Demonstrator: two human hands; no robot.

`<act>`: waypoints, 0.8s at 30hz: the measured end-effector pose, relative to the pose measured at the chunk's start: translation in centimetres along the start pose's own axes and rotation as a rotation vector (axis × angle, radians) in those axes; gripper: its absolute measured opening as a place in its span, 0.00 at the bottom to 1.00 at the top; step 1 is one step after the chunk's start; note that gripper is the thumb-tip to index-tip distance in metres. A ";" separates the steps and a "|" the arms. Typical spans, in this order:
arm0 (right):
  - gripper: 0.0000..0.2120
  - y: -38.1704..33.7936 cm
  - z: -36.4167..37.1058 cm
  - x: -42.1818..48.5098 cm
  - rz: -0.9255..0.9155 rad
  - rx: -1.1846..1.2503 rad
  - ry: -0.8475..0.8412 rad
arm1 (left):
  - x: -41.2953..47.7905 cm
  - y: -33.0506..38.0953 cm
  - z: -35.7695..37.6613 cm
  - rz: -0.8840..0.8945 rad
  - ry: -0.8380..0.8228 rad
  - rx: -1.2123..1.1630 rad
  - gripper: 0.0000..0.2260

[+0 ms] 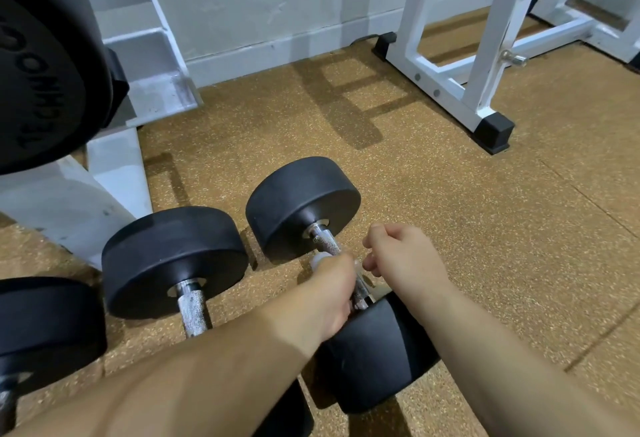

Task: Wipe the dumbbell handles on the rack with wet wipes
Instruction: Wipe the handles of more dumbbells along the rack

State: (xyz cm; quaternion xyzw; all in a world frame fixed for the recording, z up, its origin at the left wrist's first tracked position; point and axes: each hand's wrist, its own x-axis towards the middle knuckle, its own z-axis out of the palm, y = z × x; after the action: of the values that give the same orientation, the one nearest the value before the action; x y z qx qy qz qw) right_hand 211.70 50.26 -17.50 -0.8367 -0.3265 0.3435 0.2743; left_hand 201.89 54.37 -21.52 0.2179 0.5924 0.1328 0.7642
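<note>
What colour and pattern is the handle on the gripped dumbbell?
Silver metal with fine knurling on the handle; clearest in the head view.

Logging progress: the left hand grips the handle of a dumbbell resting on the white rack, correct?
No. The head view shows the left hand gripping the handle, but that dumbbell lies on the brown floor, not on the white rack.
</note>
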 end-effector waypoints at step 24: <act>0.26 -1.1 -0.9 -2.3 -0.112 0.204 0.011 | -9.6 8.6 -4.6 0.148 -0.285 0.450 0.18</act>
State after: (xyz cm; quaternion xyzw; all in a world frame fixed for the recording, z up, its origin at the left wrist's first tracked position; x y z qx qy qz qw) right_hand 210.67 49.07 -15.26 -0.7866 -0.3347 0.3546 0.3787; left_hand 195.44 58.25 -10.04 0.4414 0.4758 0.0212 0.7605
